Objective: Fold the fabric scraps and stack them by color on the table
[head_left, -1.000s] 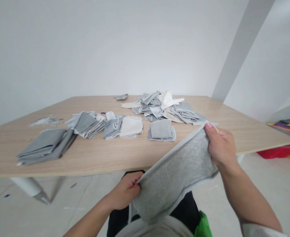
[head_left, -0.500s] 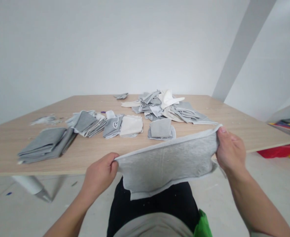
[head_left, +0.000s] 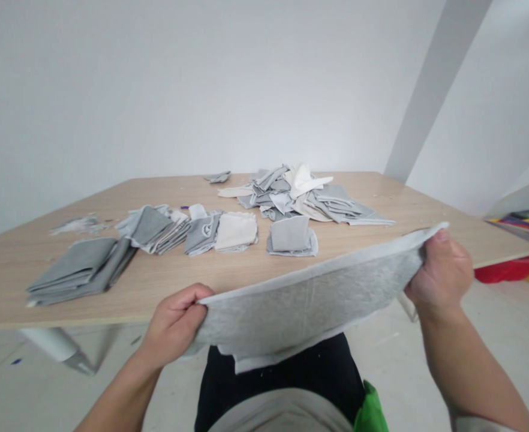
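A grey piece of fabric [head_left: 307,300] with a pale edge is stretched taut between my hands, above my lap and in front of the table edge. My left hand [head_left: 177,324] pinches its left upper corner between thumb and fingers. At the other end my right hand [head_left: 444,273] grips the right upper corner, which sits higher than the left one. The lower edge hangs loose, with a notch near its left end. Just beyond the fabric lies a small stack of folded grey cloth [head_left: 291,235] on the table.
The wooden table [head_left: 192,279] carries folded grey cloths [head_left: 75,267] at left, a fanned grey stack [head_left: 154,228], another grey stack [head_left: 201,233] and a cream stack [head_left: 236,231]. A loose heap of scraps [head_left: 286,192] lies farther back. White lint [head_left: 80,225] sits at left.
My hands have moved apart, the right one outward to the right and the left one slightly left. The fabric is pulled longer and narrower between them.
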`<state>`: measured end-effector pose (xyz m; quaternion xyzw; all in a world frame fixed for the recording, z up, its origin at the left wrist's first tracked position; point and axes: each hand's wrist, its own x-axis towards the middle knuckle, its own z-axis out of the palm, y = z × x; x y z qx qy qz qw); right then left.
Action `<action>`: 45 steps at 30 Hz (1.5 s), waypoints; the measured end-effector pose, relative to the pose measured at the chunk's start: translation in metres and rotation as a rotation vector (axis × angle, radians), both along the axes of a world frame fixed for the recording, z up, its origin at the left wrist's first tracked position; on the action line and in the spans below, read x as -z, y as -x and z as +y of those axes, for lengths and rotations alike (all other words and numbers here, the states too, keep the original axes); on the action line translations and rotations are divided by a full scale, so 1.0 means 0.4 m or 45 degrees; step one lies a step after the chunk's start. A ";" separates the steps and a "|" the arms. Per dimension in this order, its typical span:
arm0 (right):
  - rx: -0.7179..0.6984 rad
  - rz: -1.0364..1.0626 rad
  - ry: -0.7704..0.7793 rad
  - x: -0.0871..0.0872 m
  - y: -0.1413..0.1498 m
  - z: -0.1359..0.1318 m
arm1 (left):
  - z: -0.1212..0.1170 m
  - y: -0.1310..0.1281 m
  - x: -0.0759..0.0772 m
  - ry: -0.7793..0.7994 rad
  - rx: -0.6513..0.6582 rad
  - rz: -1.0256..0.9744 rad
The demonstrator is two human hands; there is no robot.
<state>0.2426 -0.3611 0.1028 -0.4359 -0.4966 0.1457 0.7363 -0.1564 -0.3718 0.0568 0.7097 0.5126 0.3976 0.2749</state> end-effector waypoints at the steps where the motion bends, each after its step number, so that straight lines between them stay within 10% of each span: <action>1: 0.034 0.034 -0.038 -0.016 0.004 0.007 | 0.002 -0.004 0.001 0.108 0.100 0.016; 11: -0.437 -0.519 -0.036 -0.197 0.184 0.007 | 0.005 -0.189 0.062 0.680 1.062 -0.199; 20: -0.707 -1.004 -0.079 -0.234 0.273 -0.005 | -0.037 -0.273 0.064 0.672 0.989 -0.727; 26: -0.668 -1.051 0.005 -0.212 0.292 0.043 | -0.056 -0.269 0.000 0.545 1.016 -0.537; 36: -0.426 -0.990 0.197 -0.097 0.294 0.120 | -0.088 -0.295 0.029 0.406 0.713 -0.502; 39: -0.301 -0.832 0.217 -0.056 0.254 0.092 | -0.086 -0.262 0.028 0.436 0.679 -0.574; 45: -0.645 -0.606 0.682 0.060 0.185 -0.088 | -0.092 -0.225 0.036 0.340 0.462 -0.864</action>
